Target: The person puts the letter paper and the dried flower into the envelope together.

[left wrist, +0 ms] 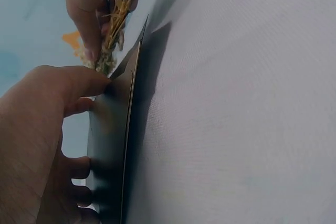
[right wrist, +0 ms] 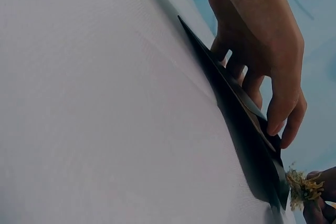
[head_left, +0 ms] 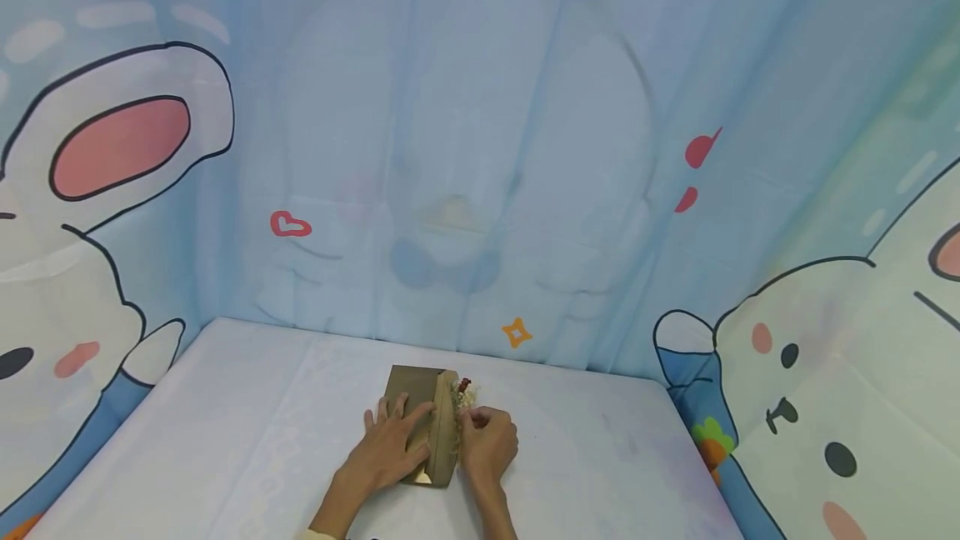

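Note:
A flat brown paper envelope [head_left: 416, 380] with a lighter folded strip along its right side lies on the white cloth. My left hand [head_left: 385, 450] rests on it with spread fingers, the thumb and index finger touching the edge of the strip. At the envelope's right edge, my right hand [head_left: 487, 443] pinches a small bunch of dried flowers [head_left: 465, 395] with red and cream heads. The stems [left wrist: 119, 19] show between the right fingers in the left wrist view. From the right wrist view, the envelope [right wrist: 236, 98] appears edge-on, slightly raised off the cloth.
The white cloth [head_left: 600, 448] covers the tabletop around both hands. Behind it hangs a pale blue curtain [head_left: 465, 107] printed with cartoon animals, which also closes off the left and right sides.

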Demonstrator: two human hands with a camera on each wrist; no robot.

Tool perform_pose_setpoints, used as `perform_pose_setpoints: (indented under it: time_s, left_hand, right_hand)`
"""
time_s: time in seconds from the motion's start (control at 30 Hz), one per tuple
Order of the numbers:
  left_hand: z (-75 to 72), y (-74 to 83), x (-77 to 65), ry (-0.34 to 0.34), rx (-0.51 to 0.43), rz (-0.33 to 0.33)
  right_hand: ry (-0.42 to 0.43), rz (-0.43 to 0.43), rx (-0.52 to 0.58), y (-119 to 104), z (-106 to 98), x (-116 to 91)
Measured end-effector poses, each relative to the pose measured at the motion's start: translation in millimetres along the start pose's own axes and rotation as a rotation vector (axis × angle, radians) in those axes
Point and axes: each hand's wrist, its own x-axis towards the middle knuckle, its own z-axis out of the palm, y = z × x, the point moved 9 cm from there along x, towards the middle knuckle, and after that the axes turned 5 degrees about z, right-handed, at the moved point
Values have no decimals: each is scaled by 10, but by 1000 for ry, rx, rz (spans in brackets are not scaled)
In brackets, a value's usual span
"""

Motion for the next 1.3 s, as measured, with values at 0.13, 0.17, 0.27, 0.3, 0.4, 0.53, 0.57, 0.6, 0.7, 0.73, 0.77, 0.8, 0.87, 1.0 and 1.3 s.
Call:
perform_pose_setpoints:
  time_s: [0.13, 0.17, 0.27, 0.3, 0.4, 0.53, 0.57, 0.6, 0.7, 0.73, 0.77, 0.8, 0.87, 1.0, 1.3]
  left_hand:
    - [-1, -2, -4, 4, 6, -4]
    - [2, -3, -5, 1, 9, -8]
    - [4, -6, -7, -2, 7, -16]
    - [5, -7, -7, -4, 3, -19]
    - [4, -4, -9, -7, 4, -22]
    - [18, -12, -3, -8, -6, -16]
    - [24, -14, -2, -8, -9, -14]
    - [29, -16, -1, -9, -17, -12]
    - [35, -19, -1, -10, -26, -11]
    - [35, -19, -2, -9, -27, -11]
    - [36, -20, -3, -10, -28, -12]
    - [33, -22, -4, -9, -30, -12]
    - [27, -24, -8, -7, -32, -12]
    - [12, -27, -18, -4, -40, -11]
    - [-36, -47, -7, 6, -52, -24]
  right_hand:
    - [-7, -12, -2, -25, 42, -20]
    - [-6, -16, -2, -32, 51, -25]
    - [-6, -31, 6, -59, 77, -48]
    - [-8, -36, 10, -69, 86, -57]
    - [-14, -51, 9, -94, 121, -84]
    - [-18, -67, -4, -119, 157, -121]
    - [-23, -68, -3, -122, 166, -130]
    - [-28, -71, 0, -130, 174, -138]
    - [-44, -80, 8, -140, 217, -152]
    - [-51, -84, 11, -146, 235, -155]
    - [-59, -91, 14, -158, 252, -159]
    - [-69, -99, 14, -169, 272, -163]
    - [-91, -130, 11, -202, 310, -177]
    - [-152, -191, 11, -262, 368, -215]
    - [-290, -196, 120, -238, 442, -177]
